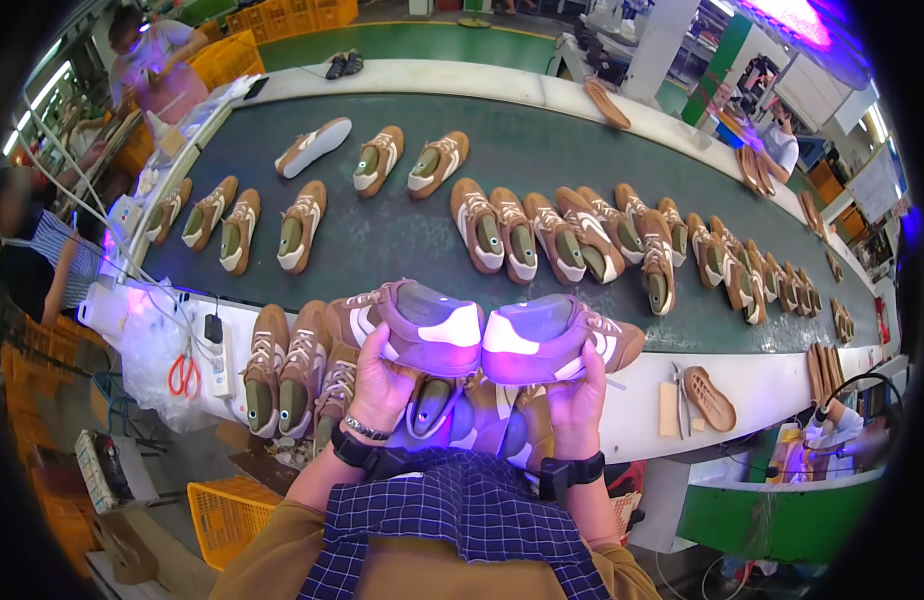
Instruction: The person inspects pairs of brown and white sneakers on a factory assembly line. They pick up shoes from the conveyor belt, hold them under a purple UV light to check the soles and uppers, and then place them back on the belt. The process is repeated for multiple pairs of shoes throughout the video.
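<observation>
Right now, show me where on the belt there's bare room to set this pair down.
Bare belt lies just beyond the shoe in the left hand and the shoe in the right hand, bordered by the four-shoe row at left and the near white ledge. Another strip runs along the far edge. The right-hand cluster is crowded.

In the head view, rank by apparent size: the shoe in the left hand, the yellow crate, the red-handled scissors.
1. Shoe in the left hand, though nearness enlarges it.
2. Yellow crate, partly hidden.
3. Red-handled scissors.
</observation>
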Tool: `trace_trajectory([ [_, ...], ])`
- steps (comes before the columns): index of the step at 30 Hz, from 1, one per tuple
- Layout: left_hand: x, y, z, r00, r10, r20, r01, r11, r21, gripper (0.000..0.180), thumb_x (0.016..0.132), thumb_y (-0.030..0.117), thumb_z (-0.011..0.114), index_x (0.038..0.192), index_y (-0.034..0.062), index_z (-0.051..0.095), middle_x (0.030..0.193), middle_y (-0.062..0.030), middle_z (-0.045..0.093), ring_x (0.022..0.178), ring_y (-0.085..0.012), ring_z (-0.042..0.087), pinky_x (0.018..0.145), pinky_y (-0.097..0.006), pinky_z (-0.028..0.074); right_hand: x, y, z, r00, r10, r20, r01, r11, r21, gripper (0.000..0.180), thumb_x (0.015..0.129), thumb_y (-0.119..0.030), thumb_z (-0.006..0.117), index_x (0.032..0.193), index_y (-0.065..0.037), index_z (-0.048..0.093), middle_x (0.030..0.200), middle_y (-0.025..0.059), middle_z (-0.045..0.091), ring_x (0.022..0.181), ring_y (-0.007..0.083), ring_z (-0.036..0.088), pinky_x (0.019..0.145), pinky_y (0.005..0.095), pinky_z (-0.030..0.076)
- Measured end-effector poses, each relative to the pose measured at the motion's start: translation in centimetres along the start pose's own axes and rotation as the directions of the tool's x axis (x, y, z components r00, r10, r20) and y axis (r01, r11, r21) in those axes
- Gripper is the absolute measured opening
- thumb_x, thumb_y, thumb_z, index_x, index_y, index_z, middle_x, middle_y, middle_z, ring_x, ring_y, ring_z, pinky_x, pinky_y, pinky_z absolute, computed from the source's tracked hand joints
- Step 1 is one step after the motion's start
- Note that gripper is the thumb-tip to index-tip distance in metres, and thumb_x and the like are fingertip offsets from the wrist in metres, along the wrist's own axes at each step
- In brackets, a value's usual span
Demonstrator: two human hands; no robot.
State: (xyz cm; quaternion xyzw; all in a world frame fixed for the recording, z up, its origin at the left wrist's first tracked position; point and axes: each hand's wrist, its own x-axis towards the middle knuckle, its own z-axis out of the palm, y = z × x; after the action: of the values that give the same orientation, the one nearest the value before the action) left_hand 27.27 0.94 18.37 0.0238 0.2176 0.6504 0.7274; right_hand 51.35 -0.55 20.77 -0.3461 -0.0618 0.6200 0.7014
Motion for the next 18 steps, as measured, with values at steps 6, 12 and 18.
trace_trajectory([
  [6,-0.53,-0.02,0.11,0.999,0.000,-0.049,0.002,0.999,0.043,0.041,0.083,0.021,0.059,0.119,0.0060,0.049,0.115,-0.0077,0.057,0.107,-0.0225,0.055,0.093,-0.039,0.045,0.13,0.69,-0.45,0.998,0.000,-0.063,0.000,1.000,-0.001,0.039,0.085,-0.027,0.057,0.119,-0.009,0.050,0.115,0.0053,0.057,0.106,0.0231,0.055,0.090,0.0417,0.046],
  [12,-0.68,-0.23,0.17,0.995,-0.006,-0.099,0.011,0.999,0.048,0.040,0.082,0.024,0.060,0.117,0.0062,0.051,0.112,-0.0075,0.058,0.103,-0.0230,0.056,0.089,-0.040,0.048,0.22,0.79,-0.80,0.998,0.014,-0.065,-0.014,1.000,0.002,0.040,0.085,-0.029,0.057,0.119,-0.010,0.050,0.116,0.0053,0.057,0.106,0.0228,0.054,0.088,0.0423,0.046],
  [18,-0.67,-0.46,-0.33,0.994,-0.024,-0.110,0.032,0.997,0.068,0.042,0.081,0.025,0.060,0.118,0.0068,0.050,0.114,-0.0072,0.057,0.106,-0.0227,0.055,0.091,-0.040,0.046,-0.21,0.57,-0.37,0.996,0.039,-0.084,-0.036,0.999,0.026,0.038,0.085,-0.028,0.058,0.117,-0.009,0.050,0.113,0.0055,0.058,0.104,0.0208,0.055,0.087,0.0389,0.047],
])
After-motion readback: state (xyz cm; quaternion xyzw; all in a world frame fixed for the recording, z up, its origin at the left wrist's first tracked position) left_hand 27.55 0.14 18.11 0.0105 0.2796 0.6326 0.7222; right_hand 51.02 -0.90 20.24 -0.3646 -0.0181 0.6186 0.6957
